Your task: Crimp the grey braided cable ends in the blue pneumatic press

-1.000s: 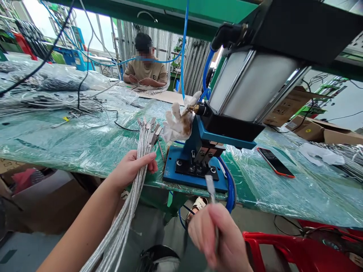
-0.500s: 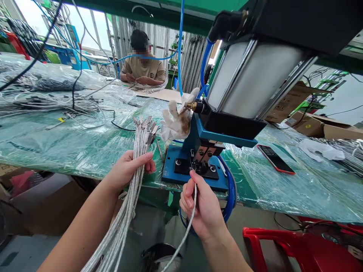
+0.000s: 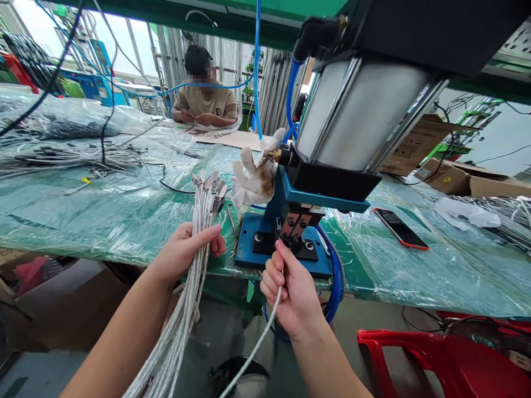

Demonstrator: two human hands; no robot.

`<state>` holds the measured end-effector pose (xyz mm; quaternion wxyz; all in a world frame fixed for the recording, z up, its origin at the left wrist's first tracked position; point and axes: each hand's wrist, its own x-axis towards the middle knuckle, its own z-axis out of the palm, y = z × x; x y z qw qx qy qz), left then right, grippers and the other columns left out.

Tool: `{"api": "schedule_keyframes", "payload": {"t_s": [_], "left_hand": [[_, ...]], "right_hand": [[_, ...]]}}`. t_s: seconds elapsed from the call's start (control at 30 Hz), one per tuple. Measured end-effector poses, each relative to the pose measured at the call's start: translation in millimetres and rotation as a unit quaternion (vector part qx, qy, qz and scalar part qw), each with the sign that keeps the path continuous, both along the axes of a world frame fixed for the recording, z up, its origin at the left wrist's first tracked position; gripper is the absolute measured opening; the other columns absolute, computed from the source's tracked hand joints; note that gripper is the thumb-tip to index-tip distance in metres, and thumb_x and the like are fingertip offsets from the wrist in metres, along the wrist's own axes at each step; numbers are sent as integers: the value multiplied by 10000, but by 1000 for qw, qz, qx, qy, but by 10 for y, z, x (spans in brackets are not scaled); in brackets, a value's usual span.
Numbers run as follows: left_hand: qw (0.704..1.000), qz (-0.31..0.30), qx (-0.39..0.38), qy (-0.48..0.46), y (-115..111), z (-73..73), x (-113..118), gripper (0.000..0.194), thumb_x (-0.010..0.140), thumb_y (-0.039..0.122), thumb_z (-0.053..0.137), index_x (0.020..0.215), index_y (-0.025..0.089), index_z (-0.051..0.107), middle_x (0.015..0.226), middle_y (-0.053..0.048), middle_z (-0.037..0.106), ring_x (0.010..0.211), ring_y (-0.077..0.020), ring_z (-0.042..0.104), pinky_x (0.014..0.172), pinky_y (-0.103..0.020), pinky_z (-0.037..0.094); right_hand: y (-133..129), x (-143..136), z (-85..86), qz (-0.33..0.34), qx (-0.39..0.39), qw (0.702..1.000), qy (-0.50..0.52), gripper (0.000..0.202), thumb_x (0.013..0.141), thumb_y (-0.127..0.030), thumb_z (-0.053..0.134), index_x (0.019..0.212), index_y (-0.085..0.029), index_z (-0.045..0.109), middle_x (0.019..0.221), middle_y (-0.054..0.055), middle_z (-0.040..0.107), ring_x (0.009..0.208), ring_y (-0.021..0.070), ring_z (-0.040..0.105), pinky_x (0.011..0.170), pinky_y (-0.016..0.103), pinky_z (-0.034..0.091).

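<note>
Green plastic-covered bench (image 3: 103,215) spans view. Press (image 3: 332,138) stands at near edge, blue base (image 3: 249,251) in front of you. Your left hand (image 3: 185,249) clenched round cable bundle (image 3: 199,221), ends up. Your right hand (image 3: 290,287) pinches single cable (image 3: 257,342), tip at press die (image 3: 290,240).

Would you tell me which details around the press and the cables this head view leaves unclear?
- Tip of the single cable: hidden behind the right hand at the press die.
- Lower ends of the cable bundle in the left hand: cut off by the bottom edge.
- Phone screen: too small to read.
- Press cylinder top: cut off by the upper edge.
</note>
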<state>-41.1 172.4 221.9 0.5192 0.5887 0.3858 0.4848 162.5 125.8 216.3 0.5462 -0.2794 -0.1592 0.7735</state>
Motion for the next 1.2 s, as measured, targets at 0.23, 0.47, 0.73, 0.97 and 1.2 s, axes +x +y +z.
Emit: {"api": "schedule_keyframes", "payload": {"t_s": [0.23, 0.47, 0.73, 0.97, 1.2], "left_hand": [[1000, -11, -12, 0, 26, -31, -27, 383, 851, 423, 616, 561, 174, 613, 641, -53, 670, 611, -176, 580, 619, -292, 448], [1000, -15, -8, 1, 20, -16, -19, 391, 860, 427, 605, 555, 183, 614, 635, -48, 669, 611, -178, 574, 618, -302, 436], [1000, -18, -10, -2, 33, -46, -33, 382, 857, 432, 607, 556, 197, 617, 639, -49, 670, 612, -185, 565, 618, -310, 420], [1000, -18, -5, -4, 41, -38, -28, 387, 852, 443, 608, 551, 200, 616, 630, -49, 669, 609, -189, 567, 612, -311, 415], [1000, -13, -10, 14, 34, -26, -33, 392, 856, 447, 597, 551, 202, 614, 642, -52, 677, 609, -193, 570, 615, -314, 419]], "right_hand": [[2, -4, -28, -15, 13, 999, -29, 406, 917, -359, 565, 569, -159, 503, 400, -59, 421, 297, 32, 258, 335, 177, 159], [-17, -3, -53, -24, 10, 999, -32, 402, 918, -362, 572, 578, -154, 520, 410, -62, 411, 300, 31, 264, 336, 179, 156], [-77, 54, -75, -36, 5, 999, -38, 267, 813, -363, 716, 723, -119, 656, 491, -51, 512, 337, 19, 345, 347, 164, 252], [-76, 63, -95, -52, 8, 995, -79, 307, 773, -402, 762, 754, -104, 693, 492, -46, 533, 335, 14, 353, 325, 151, 257], [-62, 116, -93, -33, 27, 990, -134, 322, 788, -413, 749, 830, -95, 726, 515, -33, 563, 329, 7, 364, 332, 156, 210]]}}
